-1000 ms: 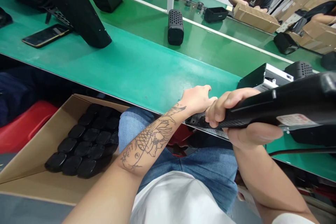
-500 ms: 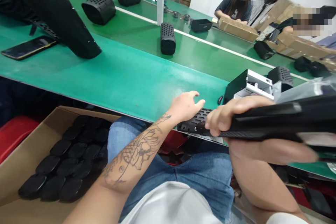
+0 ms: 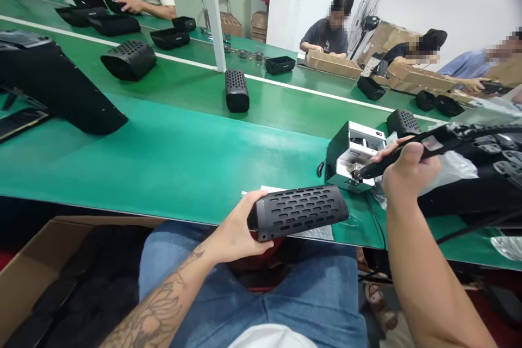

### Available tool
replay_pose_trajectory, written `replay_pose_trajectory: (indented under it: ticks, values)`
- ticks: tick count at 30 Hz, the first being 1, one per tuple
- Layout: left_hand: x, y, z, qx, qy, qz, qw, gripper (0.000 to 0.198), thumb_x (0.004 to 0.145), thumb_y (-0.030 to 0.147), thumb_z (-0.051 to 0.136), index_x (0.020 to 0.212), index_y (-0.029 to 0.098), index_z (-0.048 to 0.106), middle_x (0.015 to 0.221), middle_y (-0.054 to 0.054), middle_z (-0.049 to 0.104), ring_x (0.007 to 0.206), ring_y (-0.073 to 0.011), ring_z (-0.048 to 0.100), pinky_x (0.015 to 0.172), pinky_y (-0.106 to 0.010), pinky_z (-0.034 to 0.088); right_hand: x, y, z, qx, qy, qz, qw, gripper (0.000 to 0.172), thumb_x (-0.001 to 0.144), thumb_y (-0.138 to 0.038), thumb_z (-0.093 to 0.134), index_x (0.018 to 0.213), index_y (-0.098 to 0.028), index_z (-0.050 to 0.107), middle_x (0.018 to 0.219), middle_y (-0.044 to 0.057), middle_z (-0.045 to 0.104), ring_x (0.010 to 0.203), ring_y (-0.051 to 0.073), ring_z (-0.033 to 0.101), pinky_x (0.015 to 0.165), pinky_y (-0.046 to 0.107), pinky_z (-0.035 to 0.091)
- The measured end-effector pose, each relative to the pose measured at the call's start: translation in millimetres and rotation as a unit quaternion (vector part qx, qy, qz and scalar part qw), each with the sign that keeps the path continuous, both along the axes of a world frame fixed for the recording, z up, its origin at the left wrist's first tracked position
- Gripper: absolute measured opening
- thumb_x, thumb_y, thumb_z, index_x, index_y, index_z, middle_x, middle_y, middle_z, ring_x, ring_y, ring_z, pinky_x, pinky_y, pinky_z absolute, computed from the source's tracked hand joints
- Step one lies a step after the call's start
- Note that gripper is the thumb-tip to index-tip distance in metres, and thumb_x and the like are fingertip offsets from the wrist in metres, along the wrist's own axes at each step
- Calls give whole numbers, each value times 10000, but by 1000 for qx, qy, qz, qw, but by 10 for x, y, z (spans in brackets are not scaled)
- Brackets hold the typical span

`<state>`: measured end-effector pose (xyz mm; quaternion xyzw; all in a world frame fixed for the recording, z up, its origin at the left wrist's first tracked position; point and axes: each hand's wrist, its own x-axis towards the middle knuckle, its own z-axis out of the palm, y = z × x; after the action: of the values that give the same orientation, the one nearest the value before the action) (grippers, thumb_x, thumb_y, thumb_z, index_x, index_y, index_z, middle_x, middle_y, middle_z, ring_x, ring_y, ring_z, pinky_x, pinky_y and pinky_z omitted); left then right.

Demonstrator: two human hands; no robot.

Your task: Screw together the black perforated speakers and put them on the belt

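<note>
Your left hand [image 3: 232,231] is curving partly open around one end of the perforated black casing [image 3: 304,211], holding it crosswise at the near edge of the green bench [image 3: 183,168]; whether the bench is bearing any weight, you cannot tell from here. Your right hand [image 3: 411,174] is closing firmly around what looks like a power screwdriver [image 3: 442,138], its nose pointing down at the metal fitting of the black-and-white box [image 3: 354,155]; actual contact is hard to make out. Because you are gripping the casing by one end only, a loosening hold could let its far end dip or drop over the edge. A skewed nose could slide off the fitting or nudge the box. Beside your right hand, crumpled clear plastic [image 3: 452,166] is lying where it could snag the tool, and a thin cable [image 3: 377,220] is trailing over the edge, where a knock could tug it. Farther out, another casing [image 3: 236,91] is standing well apart, with co-workers sitting beyond.
</note>
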<state>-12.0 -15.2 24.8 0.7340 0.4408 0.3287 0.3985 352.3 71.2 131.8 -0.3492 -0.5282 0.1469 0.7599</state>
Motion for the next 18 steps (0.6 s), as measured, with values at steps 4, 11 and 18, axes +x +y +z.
replay_pose_trajectory:
  ticks: [4,11,18]
  values:
    - [-29,88,-110,21,-12,94,995,1008,617,341,917,1497,380,428,1415,-68,612,1258,-349,663,1112,-540,551,2,-86,-12,-4,21,-4,1000,288,941,-463,662,881,-193,741,595,9,604,475,163,590,456,306,489]
    - [92,1090,-10,52,-36,246,967,1047,611,381,944,1518,335,421,1388,-75,623,1211,-333,681,1064,-512,573,-41,-332,200,-41,129,23,991,495,856,-697,645,924,-215,728,615,17,608,478,204,577,455,381,519]
    - [980,2606,28,122,-40,355,926,1011,650,371,935,1496,274,390,1425,-132,534,1356,-332,555,1181,-477,446,-397,-119,-13,-134,241,252,928,620,736,-849,676,920,-257,680,580,-41,584,401,151,532,408,314,499]
